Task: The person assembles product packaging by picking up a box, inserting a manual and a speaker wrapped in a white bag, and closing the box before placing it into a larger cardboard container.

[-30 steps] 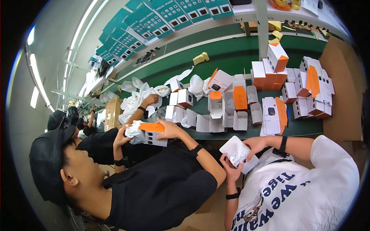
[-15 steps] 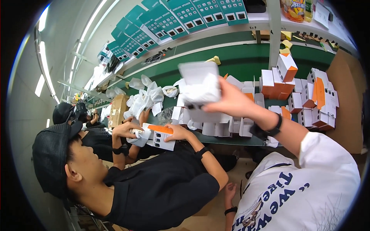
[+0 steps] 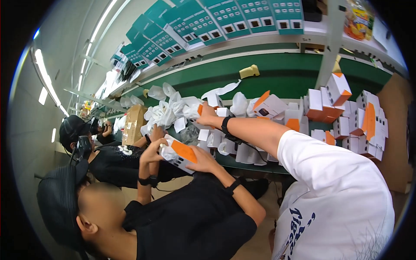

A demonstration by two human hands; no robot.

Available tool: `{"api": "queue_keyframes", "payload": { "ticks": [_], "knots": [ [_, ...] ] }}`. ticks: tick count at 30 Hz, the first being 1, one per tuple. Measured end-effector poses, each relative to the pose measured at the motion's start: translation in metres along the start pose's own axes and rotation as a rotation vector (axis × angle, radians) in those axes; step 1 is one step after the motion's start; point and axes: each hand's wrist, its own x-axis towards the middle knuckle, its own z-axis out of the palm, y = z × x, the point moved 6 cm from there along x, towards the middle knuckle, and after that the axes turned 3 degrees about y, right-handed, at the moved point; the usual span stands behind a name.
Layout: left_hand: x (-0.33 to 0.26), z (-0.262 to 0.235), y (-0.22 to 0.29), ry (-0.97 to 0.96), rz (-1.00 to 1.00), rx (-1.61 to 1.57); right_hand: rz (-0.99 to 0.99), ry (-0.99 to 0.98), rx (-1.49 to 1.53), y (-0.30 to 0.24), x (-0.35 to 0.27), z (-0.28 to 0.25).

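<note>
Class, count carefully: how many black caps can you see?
2: one cap on the nearest co-worker, another cap on the co-worker just beyond. Others may be hidden.

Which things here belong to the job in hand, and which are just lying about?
Likely in the job:
white-and-orange boxes, some right beside the right hand
crumpled white bags, heaped left of that hand

Seemingly just lying about:
yellow scrap
teal boxes, lined up above
orange packet, upper right

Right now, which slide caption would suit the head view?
Right hand beside white wrapping; a co-worker holds an orange-and-white box.
</note>
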Motion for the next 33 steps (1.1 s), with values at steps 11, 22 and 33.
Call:
{"api": "queue_keyframes", "payload": {
  "ticks": [11, 22, 33],
  "knots": [
    [-0.078, 0.019, -0.108, -0.175, -0.265, -0.105, -0.262, 0.053, 0.121, 0.023, 0.056, 0.066],
    [-0.155, -0.007, -0.118, -0.117, -0.213, -0.212, 0.086, -0.073, -0.174, 0.040, 0.041, 0.062],
    [-0.590, -0.020, -0.406, -1.025, -0.415, 0.172, -0.290, -0.226, 0.578, -0.121, -0.248, -0.112]
  ]
}}
